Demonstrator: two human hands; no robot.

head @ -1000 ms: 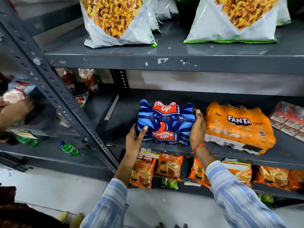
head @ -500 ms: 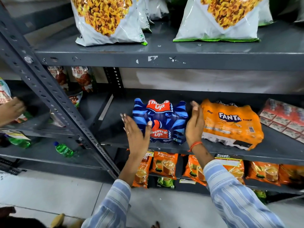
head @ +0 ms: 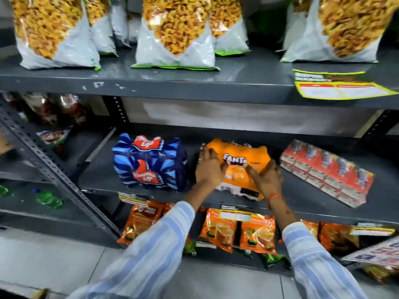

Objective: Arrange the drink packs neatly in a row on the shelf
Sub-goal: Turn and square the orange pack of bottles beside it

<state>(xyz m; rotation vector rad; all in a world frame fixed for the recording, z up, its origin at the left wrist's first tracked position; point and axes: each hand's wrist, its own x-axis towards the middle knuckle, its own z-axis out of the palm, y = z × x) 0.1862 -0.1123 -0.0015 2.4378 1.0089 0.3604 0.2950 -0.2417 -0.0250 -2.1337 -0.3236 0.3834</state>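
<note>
Three drink packs lie on the middle shelf [head: 306, 197]: one blue Thums Up pack [head: 149, 162] at the left, one orange Fanta pack [head: 239, 167] in the middle, and one red pack of juice cartons [head: 326, 171] at the right, which lies turned at an angle. The Fanta pack is near the Thums Up pack but not touching it.

The left hand [head: 209, 169] lies flat on the left side of the Fanta pack, with the fingers spread. The right hand [head: 266, 178] presses on its right front side, also with spread fingers, so neither hand pinches anything.

I think the pack is heavy, because it seems to hold several bottles. The plastic wrap looks soft and smooth, so it may slip. It is better to hold the pack from both sides, low, and slide it instead of lifting.
</note>
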